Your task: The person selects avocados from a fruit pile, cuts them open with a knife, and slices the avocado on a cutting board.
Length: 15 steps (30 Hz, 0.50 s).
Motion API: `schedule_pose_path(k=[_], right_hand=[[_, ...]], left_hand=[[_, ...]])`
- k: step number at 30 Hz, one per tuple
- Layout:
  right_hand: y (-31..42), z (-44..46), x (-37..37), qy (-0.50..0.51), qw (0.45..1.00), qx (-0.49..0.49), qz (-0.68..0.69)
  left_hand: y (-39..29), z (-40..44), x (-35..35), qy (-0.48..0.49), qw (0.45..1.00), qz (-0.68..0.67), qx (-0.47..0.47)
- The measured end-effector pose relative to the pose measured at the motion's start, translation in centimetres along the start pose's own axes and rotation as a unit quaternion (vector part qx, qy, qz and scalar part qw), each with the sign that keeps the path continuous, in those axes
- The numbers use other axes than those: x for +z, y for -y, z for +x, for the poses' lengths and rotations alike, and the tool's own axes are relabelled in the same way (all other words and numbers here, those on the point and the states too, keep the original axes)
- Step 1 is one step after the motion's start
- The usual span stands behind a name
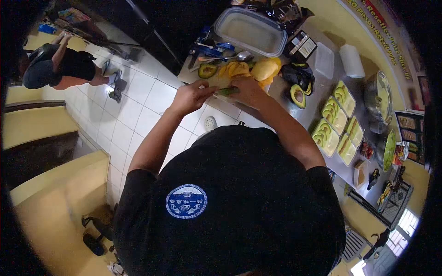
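Note:
At the near edge of the counter, my left hand [189, 97] has its thumb and fingers pinched together. What it grips, if anything, is too small to tell. A green piece that looks like avocado [226, 91] lies under the curled fingers of my right hand [248, 91]. Just beyond the hands, a halved avocado [207, 70] rests beside cut mango pieces [238, 69] and a yellow mango [264, 70]. Behind them is a metal spoon [244, 56]. Another avocado half with its seed [298, 95] sits right of my right hand, next to dark whole avocados [294, 73].
A large clear plastic tub [251, 32] stands at the back. Several trays topped with avocado slices [329, 135] line the right side, near a metal pot [378, 96] and a white roll [351, 61]. Another person [64, 64] stands at far left on the tiled floor [142, 99].

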State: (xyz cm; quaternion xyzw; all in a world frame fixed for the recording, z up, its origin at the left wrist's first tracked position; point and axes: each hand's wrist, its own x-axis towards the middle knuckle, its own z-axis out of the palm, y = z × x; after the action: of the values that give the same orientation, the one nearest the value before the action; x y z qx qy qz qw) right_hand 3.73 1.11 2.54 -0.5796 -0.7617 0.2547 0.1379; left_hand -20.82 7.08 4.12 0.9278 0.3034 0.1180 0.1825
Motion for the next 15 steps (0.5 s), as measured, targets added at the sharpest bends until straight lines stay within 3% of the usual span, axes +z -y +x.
schedule_pose_path(k=[11, 15], right_hand=[[-1.2, 0.9, 0.9, 0.042, 0.998, -0.005, -0.037], [-1.2, 0.6, 1.1, 0.001, 0.999, -0.032, -0.031]], left_hand=[[1.8, 0.4, 0.7, 0.02, 0.999, -0.028, 0.031], [1.8, 0.2, 1.5, 0.003, 0.998, -0.05, 0.042]])
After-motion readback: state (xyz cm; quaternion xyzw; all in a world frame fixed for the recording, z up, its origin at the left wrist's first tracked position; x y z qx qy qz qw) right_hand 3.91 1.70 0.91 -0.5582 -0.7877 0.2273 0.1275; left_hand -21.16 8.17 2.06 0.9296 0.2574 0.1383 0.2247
